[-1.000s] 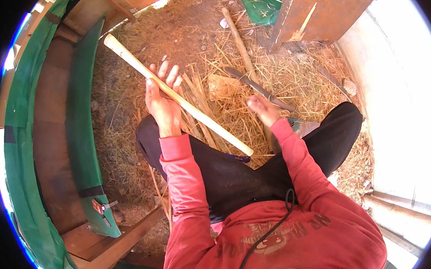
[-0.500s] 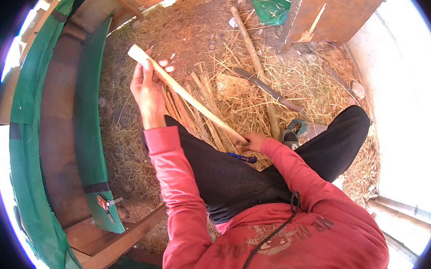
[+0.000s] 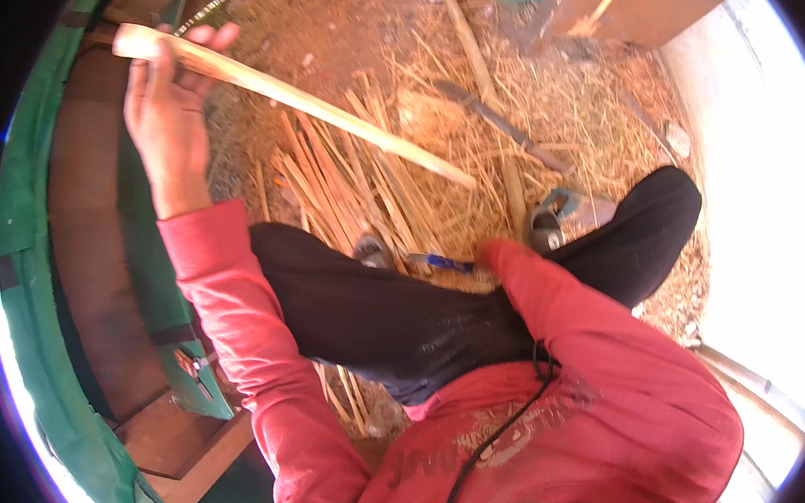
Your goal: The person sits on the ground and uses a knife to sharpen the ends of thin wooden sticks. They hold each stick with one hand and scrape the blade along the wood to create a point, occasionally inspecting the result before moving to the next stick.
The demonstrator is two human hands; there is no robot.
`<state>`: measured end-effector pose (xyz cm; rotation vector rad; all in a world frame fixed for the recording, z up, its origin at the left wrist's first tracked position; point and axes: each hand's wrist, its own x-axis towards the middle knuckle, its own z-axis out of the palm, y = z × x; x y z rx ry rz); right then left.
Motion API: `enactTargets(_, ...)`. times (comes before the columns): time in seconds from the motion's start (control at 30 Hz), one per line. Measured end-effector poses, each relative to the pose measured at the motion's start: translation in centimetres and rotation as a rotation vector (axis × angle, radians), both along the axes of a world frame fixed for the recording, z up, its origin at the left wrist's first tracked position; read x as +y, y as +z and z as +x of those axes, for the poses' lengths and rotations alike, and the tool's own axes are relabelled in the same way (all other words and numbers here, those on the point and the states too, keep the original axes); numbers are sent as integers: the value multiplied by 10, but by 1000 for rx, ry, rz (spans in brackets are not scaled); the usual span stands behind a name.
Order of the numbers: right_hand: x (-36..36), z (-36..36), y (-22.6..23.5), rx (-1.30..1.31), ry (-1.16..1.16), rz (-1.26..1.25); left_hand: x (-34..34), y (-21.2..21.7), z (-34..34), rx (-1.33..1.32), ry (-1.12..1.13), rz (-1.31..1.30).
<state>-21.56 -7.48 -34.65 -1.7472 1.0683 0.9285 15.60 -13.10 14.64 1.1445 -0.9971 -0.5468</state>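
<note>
Left hand: the left hand [image 3: 164, 102] is raised up and out to the person's left, red sleeve [image 3: 234, 334] stretched long, wrist bent back; fingers curl around the near end of the pale stick [image 3: 292, 100], thumb tip showing above it.
Pale stick: held at its thick end, it slants down and to the right over the floor — long, flat-sided, smooth pale wood, its far tip above the bundle of thin slats [image 3: 333, 184].
Right hand: the right arm reaches down over the black trouser leg [image 3: 399, 315]; the hand itself is hidden behind the sleeve, so I cannot tell whether it is spread or gripping. A blue-handled tool [image 3: 438, 262] pokes out just beside the cuff.
Slats: narrow split strips, straw-coloured, fanned out on the ground.
Floor: dry reddish earth under loose straw [image 3: 482, 128] — fibrous, scattered.
Long blade [image 3: 496, 124]: dark, flat, lying on the straw beyond the stick's tip.
Left side: green painted boards [image 3: 30, 232] curving with brown planks.
</note>
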Motion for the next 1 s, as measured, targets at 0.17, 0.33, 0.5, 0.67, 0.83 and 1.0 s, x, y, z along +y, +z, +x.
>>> enactTargets(0.17, -24, 9, 26, -252, 98, -46, 16, 9, -5, -34, 118, -1)
enactTargets(0.33, -19, 35, 92, -406, -31, -438, 26, 10, -11, -80, 145, -43)
enactTargets(0.5, -2, 73, 106, -554, 334, -232, 38, 17, -17, -104, 262, -98)
enactTargets(0.67, 42, 64, 33, -256, 442, -270, 23, 20, -37, -53, 281, -146)
enactTargets(0.83, 43, 74, 73, -333, 700, -306, 35, 17, -31, -12, 233, -202)
enactTargets(1.0, 37, 63, 61, -460, 654, -307, 5, -34, -32, 54, 174, -138)
